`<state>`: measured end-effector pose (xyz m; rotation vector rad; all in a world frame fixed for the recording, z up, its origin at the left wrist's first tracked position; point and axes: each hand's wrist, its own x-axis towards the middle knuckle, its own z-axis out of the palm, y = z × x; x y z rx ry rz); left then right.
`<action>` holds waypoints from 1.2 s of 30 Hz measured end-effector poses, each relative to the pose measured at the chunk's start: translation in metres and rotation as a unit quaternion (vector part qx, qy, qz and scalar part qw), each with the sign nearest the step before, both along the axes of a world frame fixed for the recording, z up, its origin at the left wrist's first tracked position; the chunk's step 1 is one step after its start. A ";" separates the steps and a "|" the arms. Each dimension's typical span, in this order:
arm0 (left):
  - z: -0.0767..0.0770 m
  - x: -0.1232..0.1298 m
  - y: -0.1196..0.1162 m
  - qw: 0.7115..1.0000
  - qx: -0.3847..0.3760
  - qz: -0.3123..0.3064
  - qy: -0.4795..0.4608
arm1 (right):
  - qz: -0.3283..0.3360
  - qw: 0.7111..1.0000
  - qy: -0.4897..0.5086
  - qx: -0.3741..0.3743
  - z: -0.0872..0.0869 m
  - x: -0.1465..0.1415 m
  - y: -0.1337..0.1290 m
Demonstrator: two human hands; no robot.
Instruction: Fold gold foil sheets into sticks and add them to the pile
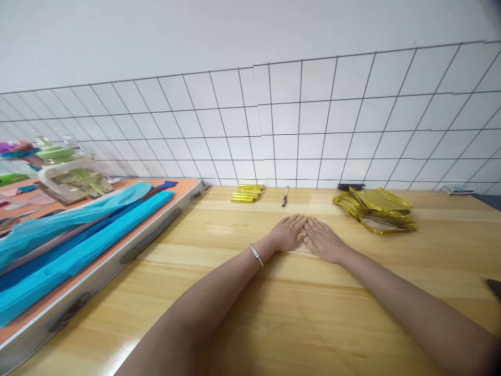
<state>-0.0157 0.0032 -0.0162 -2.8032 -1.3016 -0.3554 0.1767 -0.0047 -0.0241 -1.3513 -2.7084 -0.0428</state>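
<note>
My left hand (288, 233), with a silver bracelet on its wrist, lies flat, palm down, on the wooden table (313, 313). Beside it my right hand (322, 240) also rests flat, and the fingertips of the two hands meet. Neither hand shows anything in its grip. Just beyond them lies a pen (285, 197). Several gold-wrapped sticks (247, 194) sit behind my left hand, near the wall. To the right of my right hand is a stack of gold foil packets (378, 209).
At the left, an orange-topped surface (183, 189) bears rolled blue sheets (90, 243) and a clear-and-green container (72, 175). A dark object (351, 186) and a small pile (457, 189) stand near the tiled wall.
</note>
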 end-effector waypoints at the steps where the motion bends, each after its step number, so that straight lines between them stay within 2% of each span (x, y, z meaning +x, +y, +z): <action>1: 0.000 -0.002 -0.002 1.000 -0.001 0.006 0.004 | 0.001 1.000 0.000 0.000 0.000 0.000 0.000; 10: 0.004 -0.027 -0.027 0.998 -0.034 0.023 0.042 | 0.019 0.999 -0.009 -0.027 0.004 0.007 0.014; 26: 0.014 -0.025 -0.037 0.997 -0.048 0.033 0.051 | 0.057 0.998 -0.015 -0.018 0.009 0.008 0.022; 30: 0.013 -0.025 -0.038 0.997 -0.041 0.030 0.049 | 0.062 0.998 -0.005 -0.011 0.014 0.008 0.016; 36: 0.012 -0.025 -0.039 0.999 -0.019 0.024 0.031 | 0.090 0.996 0.019 0.023 0.023 0.022 -0.007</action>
